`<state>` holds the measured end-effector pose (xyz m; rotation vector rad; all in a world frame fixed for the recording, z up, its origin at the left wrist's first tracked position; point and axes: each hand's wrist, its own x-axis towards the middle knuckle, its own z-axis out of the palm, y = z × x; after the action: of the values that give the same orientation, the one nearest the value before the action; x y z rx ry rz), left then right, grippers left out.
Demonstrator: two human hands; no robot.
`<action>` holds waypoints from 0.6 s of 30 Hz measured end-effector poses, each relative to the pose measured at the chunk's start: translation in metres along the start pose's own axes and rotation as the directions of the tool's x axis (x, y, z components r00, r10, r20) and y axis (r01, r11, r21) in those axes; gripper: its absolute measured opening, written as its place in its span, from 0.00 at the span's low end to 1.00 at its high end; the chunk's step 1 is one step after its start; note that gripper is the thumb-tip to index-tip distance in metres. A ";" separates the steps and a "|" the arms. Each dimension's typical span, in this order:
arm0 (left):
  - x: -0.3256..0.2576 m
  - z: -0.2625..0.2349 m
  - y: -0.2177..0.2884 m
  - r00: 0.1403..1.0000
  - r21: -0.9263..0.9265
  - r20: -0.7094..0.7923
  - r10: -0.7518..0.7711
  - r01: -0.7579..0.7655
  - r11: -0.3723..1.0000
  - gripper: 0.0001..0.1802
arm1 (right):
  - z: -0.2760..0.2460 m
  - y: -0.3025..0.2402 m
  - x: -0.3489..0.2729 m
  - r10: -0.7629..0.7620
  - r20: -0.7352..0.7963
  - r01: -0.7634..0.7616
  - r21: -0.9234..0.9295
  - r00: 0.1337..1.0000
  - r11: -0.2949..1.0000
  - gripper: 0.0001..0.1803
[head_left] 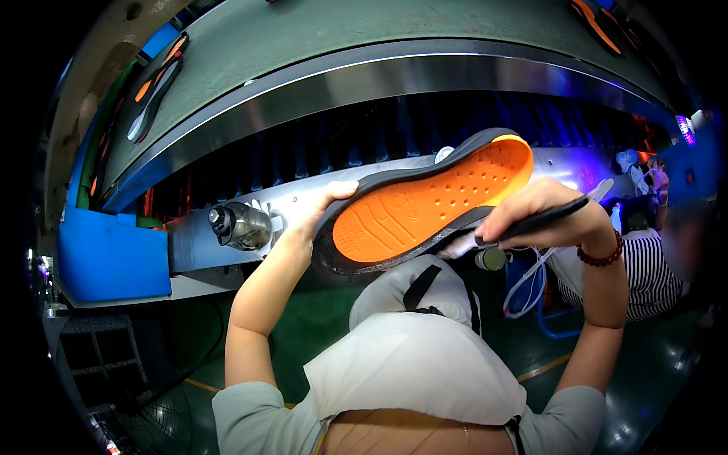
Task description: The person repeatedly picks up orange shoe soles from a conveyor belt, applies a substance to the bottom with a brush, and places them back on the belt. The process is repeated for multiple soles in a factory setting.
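Setting: a workshop with a green floor point(318, 326); a long curved conveyor point(318, 45) with a grey-green belt and a bright metal rim arches across the upper picture.

Far left: a dark shoe sole with orange patches point(155, 83) lies on the belt; below it a blue panel point(114, 258) of the machine frame.

Left of centre: a dark metal bottle point(241, 225) lies on its side on the machine's metal ledge point(197, 246), cap toward the left.

Left hand point(322, 212): raised, fingers curled round the lower-left end of the orange sole, gripping it.

Centre: the orange sole point(425, 205), dotted orange face with dark rim, held in the air before the ledge. Long axis runs lower left to upper right; the far end points up and right.

Right hand point(531, 212): closed round a dark brush handle point(550, 216), pale bristles touching the sole's lower edge; a beaded bracelet point(603, 254) on the wrist.

Far right: another person in a striped shirt point(648, 273).
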<state>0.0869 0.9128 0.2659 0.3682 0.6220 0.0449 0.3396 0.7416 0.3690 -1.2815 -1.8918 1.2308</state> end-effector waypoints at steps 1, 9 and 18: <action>-0.001 -0.001 0.001 1.000 -0.008 -0.003 0.003 -0.003 1.000 0.26 | 0.001 0.001 0.002 -0.018 -0.106 0.027 0.085 0.994 0.996 0.11; -0.013 0.005 0.046 0.967 0.064 0.246 -0.070 0.056 0.996 0.33 | 0.013 -0.029 -0.007 -0.211 -0.164 0.194 -0.114 0.964 0.974 0.11; 0.092 -0.006 -0.044 0.956 -0.116 0.272 0.112 -0.083 0.990 0.49 | 0.068 0.065 0.030 0.278 -0.698 0.074 0.429 0.660 0.900 0.08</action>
<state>0.1557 0.8875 0.1944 0.2976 0.3210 0.1176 0.2999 0.7518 0.2790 -1.3658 -0.8933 0.8737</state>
